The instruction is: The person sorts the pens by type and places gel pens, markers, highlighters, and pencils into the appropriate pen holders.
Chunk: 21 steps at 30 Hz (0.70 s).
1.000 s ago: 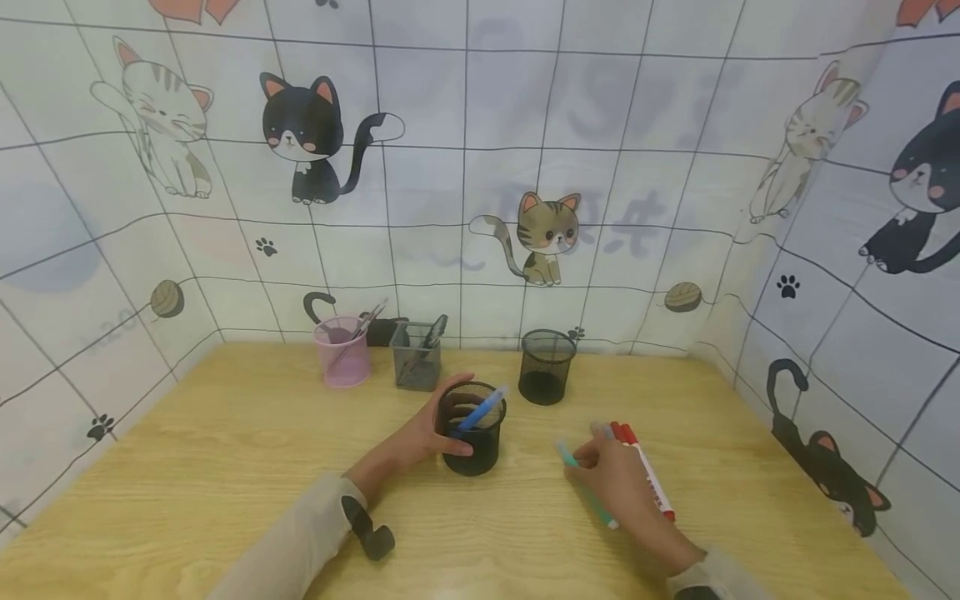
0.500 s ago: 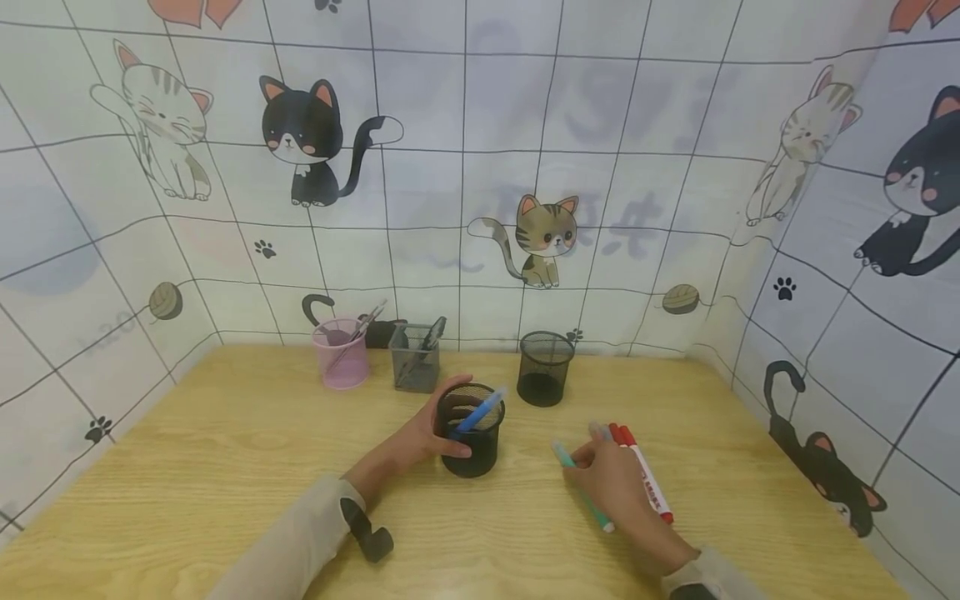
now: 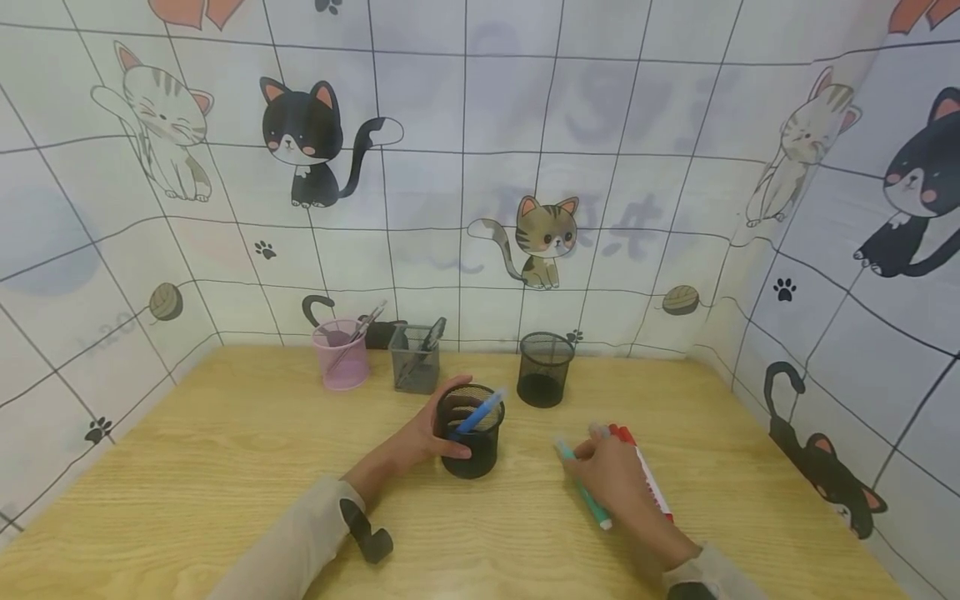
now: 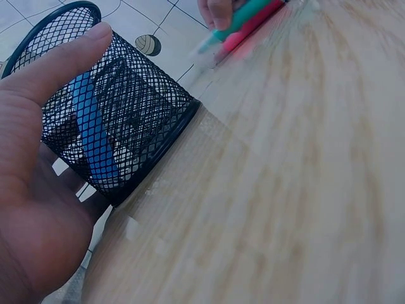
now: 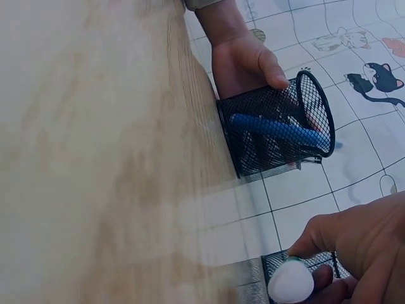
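My left hand grips a round black mesh pen cup upright on the table, thumb on the near side. A blue marker leans inside the cup; its barrel shows through the mesh in both wrist views. To the right, my right hand pinches a green marker just at the tabletop. In the right wrist view the marker's white end faces the camera between thumb and fingers. Red-capped white markers lie beside the right hand, partly hidden by it.
Behind stand a pink pen cup and a square grey mesh holder, both with pens or tools in them. Another round black mesh cup stands at the back, right of the middle. Cat-patterned cloth walls the wooden table.
The green marker has shifted very slightly under the right hand. The left hand and its cup have stayed in place.
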Tool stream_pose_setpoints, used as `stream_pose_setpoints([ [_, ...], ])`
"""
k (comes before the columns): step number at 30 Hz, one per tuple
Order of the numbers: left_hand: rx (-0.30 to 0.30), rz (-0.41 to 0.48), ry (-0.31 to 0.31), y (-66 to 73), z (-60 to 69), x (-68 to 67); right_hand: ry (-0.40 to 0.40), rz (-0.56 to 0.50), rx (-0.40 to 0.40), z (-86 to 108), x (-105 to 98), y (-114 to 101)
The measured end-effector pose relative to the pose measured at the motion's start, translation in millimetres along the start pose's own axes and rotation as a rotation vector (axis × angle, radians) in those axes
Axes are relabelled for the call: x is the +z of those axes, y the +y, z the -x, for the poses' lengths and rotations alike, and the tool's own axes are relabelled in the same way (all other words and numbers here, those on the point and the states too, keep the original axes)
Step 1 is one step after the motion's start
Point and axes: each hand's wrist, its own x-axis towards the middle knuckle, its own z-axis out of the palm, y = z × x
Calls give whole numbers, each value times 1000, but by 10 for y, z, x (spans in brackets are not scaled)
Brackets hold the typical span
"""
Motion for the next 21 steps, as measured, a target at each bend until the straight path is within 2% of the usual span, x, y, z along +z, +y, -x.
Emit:
stream_pose_setpoints([
  [7, -2, 19, -5, -7, -4, -3, -16, -67, 4, -35, -44, -60],
  [13, -22, -1, -3, 8, -4, -4, -34, -161, 59, -74, -121, -121],
  [21, -21, 9, 1, 9, 2, -2, 19, -314, 102, -202, -280, -241],
])
